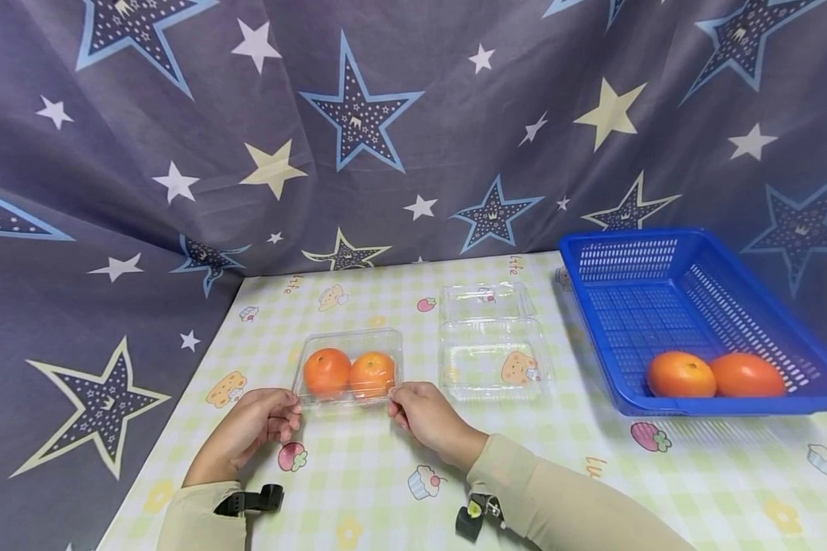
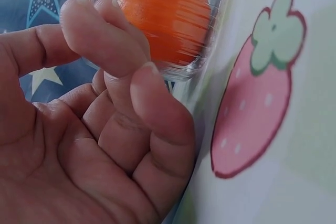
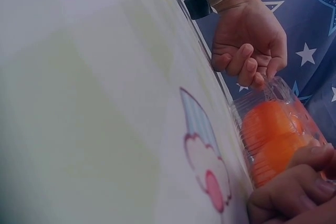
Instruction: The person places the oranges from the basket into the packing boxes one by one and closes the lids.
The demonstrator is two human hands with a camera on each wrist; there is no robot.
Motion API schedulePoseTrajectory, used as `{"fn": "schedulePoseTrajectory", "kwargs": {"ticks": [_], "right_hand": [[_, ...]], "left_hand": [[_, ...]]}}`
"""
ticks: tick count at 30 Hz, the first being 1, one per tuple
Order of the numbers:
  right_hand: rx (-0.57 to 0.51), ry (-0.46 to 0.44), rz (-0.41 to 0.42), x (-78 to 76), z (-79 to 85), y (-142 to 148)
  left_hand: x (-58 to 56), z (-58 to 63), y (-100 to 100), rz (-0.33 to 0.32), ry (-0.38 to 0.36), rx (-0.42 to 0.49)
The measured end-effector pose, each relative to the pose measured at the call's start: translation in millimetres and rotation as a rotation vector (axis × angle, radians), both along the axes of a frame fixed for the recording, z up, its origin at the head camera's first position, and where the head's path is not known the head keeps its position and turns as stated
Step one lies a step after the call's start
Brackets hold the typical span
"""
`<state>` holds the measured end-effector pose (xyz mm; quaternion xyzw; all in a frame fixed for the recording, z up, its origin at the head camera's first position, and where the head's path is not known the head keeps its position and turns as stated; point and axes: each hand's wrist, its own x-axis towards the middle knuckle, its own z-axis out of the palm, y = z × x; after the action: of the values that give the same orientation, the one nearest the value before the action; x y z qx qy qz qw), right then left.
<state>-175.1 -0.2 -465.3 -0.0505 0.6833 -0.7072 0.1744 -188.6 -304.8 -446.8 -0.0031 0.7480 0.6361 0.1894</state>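
Note:
A clear plastic clamshell box with its lid down holds two oranges side by side. My left hand pinches its near left corner between thumb and fingertips, the other fingers loosely curled below. At the near right corner, my right hand pinches the rim with thumb and bent forefinger. In the left wrist view, one orange shows through the ribbed plastic wall beyond the fingers. Both hands appear in the right wrist view, with the box between them.
A second clear box lies opened out to the right of the first. Further right stands a blue basket with two oranges at its near end. A checkered cloth covers the table, and a star-patterned curtain hangs behind.

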Motion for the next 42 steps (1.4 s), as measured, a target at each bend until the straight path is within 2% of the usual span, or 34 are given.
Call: {"fn": "schedulePoseTrajectory", "kwargs": {"ticks": [14, 34, 38, 42], "right_hand": [[0.024, 0.010, -0.012, 0.8, 0.7, -0.6], [0.035, 0.014, -0.008, 0.4, 2.8, -0.5], [0.037, 0.016, 0.000, 0.2, 3.7, 0.1], [0.058, 0.011, 0.015, 0.7, 4.1, 0.5]], "left_hand": [[-0.4, -1.5, -1.6, 0.004, 0.011, 0.014], [-0.7, -2.5, -4.8, -0.023, 0.015, 0.034], [-1.1, -1.9, -5.1, -0.020, 0.018, 0.022], [-0.3, 0.1, -4.1, 0.002, 0.005, -0.032]]}}
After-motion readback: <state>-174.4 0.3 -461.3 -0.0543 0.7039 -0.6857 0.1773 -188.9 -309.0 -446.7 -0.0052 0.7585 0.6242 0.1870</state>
